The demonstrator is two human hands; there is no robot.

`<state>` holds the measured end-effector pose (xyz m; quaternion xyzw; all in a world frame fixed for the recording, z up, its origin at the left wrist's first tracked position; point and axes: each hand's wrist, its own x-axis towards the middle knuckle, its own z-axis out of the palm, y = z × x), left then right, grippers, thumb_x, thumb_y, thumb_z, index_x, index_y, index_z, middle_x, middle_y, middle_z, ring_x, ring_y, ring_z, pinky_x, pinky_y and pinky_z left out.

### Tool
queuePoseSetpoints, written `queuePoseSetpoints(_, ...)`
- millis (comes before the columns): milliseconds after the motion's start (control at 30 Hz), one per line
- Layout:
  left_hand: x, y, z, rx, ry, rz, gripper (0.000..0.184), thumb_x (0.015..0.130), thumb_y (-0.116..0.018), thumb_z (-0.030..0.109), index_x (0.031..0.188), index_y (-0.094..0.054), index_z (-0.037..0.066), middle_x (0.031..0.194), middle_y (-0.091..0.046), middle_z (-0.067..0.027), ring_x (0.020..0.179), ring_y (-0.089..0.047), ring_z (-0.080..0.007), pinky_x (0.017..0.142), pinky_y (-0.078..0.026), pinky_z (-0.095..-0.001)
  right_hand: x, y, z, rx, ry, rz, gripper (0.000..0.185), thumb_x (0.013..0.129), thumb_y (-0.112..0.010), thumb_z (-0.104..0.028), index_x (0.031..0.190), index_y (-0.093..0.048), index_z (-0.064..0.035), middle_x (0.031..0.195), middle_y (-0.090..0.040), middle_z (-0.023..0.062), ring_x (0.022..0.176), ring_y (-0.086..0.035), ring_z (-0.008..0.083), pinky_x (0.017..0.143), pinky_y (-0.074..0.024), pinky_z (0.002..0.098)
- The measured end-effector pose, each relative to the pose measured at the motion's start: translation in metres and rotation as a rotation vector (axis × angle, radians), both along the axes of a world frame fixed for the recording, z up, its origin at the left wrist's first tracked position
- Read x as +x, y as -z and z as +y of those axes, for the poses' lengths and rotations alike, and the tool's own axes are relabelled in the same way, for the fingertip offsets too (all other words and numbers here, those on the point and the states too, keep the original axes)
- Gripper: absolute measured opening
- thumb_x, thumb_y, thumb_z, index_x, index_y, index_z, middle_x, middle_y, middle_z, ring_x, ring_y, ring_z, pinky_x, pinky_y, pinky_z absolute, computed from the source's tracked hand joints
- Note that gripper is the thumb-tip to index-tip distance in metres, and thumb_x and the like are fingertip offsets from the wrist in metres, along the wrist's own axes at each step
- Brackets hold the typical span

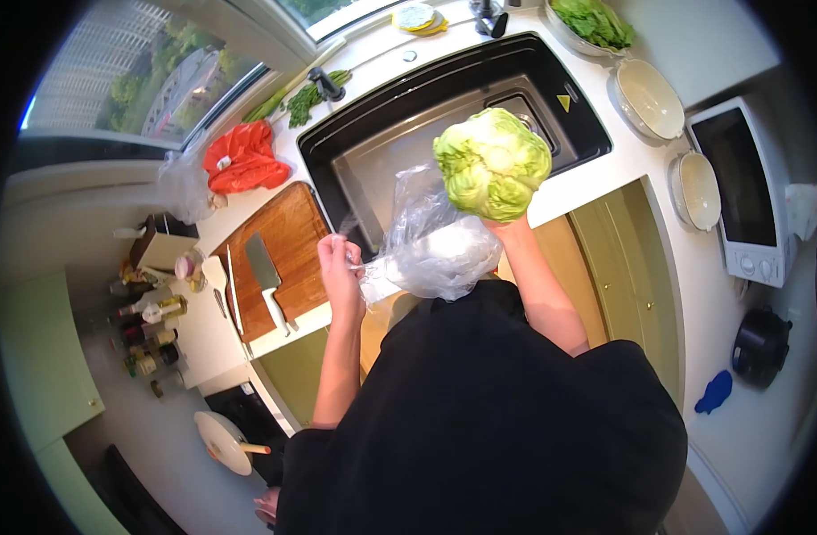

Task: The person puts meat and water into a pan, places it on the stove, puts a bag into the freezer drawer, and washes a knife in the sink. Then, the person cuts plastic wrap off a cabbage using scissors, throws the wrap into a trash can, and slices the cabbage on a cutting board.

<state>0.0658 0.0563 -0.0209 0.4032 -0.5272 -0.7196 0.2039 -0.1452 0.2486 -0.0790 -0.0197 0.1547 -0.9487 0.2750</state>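
A round, pale green lettuce (492, 165) is held up over the front right part of the black sink (359, 169). Beneath it is my right hand (508, 226), mostly hidden by the lettuce, which rests in its grip. My left hand (340, 260) is closed on the edge of a clear plastic bag (439, 254). The bag hangs crumpled between my hands, in front of the sink, beside the lettuce.
A knife (264, 272) lies on the wooden cutting board (299, 241) at the left. Behind it sits a red bag (245, 158). Bowls (649, 100) and a microwave (741, 183) stand at the right. A pan (223, 440) is at the lower left.
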Motion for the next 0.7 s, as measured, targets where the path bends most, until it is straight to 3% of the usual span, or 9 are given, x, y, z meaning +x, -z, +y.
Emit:
queuePoseSetpoints(67, 0.012, 0.017, -0.007, -0.068, 0.156, -0.093, 0.023, 0.104, -0.047, 0.026, 0.119, -0.050, 0.010, 0.077, -0.050, 0.0004, 0.066, -0.047, -0.0070, 0.055, -0.039, -0.0230, 0.002, 0.006, 0.001, 0.219, 0.039, 0.152, 0.049, 0.101, -0.048, -0.038, 0.140, -0.046, -0.0083, 0.139, -0.054, 0.0139, 0.125, -0.055, 0.0297, 0.105, -0.0473, 0.0482)
queuePoseSetpoints(133, 0.019, 0.027, 0.008, -1.001, 0.425, -0.344, 0.053, 0.092, -0.065, 0.028, 0.138, -0.047, 0.010, 0.093, -0.060, -0.0131, 0.097, -0.062, -0.0325, 0.086, -0.050, -0.0410, 0.006, 0.010, 0.003, 0.306, 0.043, 0.195, 0.049, 0.101, -0.048, -0.038, 0.140, -0.046, -0.0083, 0.139, -0.054, 0.0139, 0.125, -0.056, 0.0296, 0.105, -0.0475, 0.0482)
queuePoseSetpoints(200, 0.020, 0.000, 0.029, -0.916, 0.576, -0.678, 0.056, 0.086, -0.072, 0.026, 0.136, -0.052, 0.010, 0.111, -0.062, -0.0180, 0.105, -0.061, -0.0360, 0.089, -0.049, -0.0429, 0.008, 0.011, 0.002, 0.322, 0.025, 0.181, 0.049, 0.101, -0.048, -0.038, 0.140, -0.046, -0.0083, 0.139, -0.054, 0.0139, 0.124, -0.056, 0.0296, 0.105, -0.0477, 0.0481)
queuePoseSetpoints(300, 0.040, 0.014, 0.015, -1.033, 0.716, -0.562, 0.045, 0.089, -0.071, 0.019, 0.131, -0.057, 0.008, 0.101, -0.063, -0.0146, 0.093, -0.063, -0.0239, 0.083, -0.049, -0.0349, 0.011, 0.012, -0.001, 0.328, -0.004, 0.150, 0.049, 0.101, -0.048, -0.038, 0.140, -0.046, -0.0082, 0.138, -0.054, 0.0139, 0.124, -0.056, 0.0295, 0.104, -0.0480, 0.0480)
queuePoseSetpoints(400, 0.051, -0.005, -0.002, -0.619, 0.673, -0.486, 0.040, 0.091, -0.069, 0.017, 0.128, -0.059, 0.006, 0.092, -0.062, -0.0100, 0.085, -0.061, -0.0204, 0.079, -0.049, -0.0328, 0.013, 0.014, -0.004, 0.324, -0.036, 0.112, 0.049, 0.101, -0.048, -0.038, 0.140, -0.046, -0.0082, 0.138, -0.054, 0.0139, 0.124, -0.056, 0.0294, 0.104, -0.0483, 0.0479)
queuePoseSetpoints(433, 0.057, 0.000, -0.008, -0.657, 0.565, -0.279, 0.022, 0.096, -0.062, 0.015, 0.115, -0.060, 0.005, 0.091, -0.056, -0.0042, 0.077, -0.056, -0.0174, 0.074, -0.048, -0.0299, 0.013, 0.014, -0.005, 0.324, -0.047, 0.101, 0.049, 0.101, -0.048, -0.038, 0.140, -0.046, -0.0081, 0.138, -0.054, 0.0139, 0.123, -0.056, 0.0294, 0.104, -0.0484, 0.0479)
queuePoseSetpoints(500, 0.063, -0.013, -0.013, -0.223, 0.328, 0.169, 0.012, 0.100, -0.056, 0.018, 0.102, -0.055, 0.007, 0.101, -0.055, -0.0028, 0.081, -0.055, -0.0169, 0.077, -0.047, -0.0301, 0.014, 0.017, -0.006, 0.327, -0.069, 0.081, 0.049, 0.101, -0.048, -0.038, 0.140, -0.046, -0.0081, 0.138, -0.055, 0.0140, 0.123, -0.056, 0.0294, 0.104, -0.0486, 0.0478)
queuePoseSetpoints(600, 0.056, -0.041, -0.021, -0.104, -0.041, 0.321, 0.032, 0.106, -0.042, 0.039, 0.087, -0.043, 0.013, 0.114, -0.053, -0.0051, 0.103, -0.052, -0.0188, 0.097, -0.043, -0.0379, 0.019, 0.018, -0.012, 0.315, -0.123, 0.034, 0.049, 0.101, -0.048, -0.038, 0.140, -0.046, -0.0081, 0.138, -0.055, 0.0140, 0.123, -0.057, 0.0293, 0.103, -0.0490, 0.0477)
queuePoseSetpoints(700, 0.052, -0.049, -0.023, 0.151, -0.155, 0.394, 0.035, 0.107, -0.037, 0.040, 0.085, -0.041, 0.013, 0.115, -0.056, -0.0115, 0.106, -0.060, -0.0246, 0.097, -0.048, -0.0482, 0.024, 0.021, -0.015, 0.305, -0.170, -0.004, 0.049, 0.101, -0.048, -0.038, 0.140, -0.046, -0.0080, 0.138, -0.055, 0.0140, 0.122, -0.057, 0.0292, 0.103, -0.0493, 0.0476)
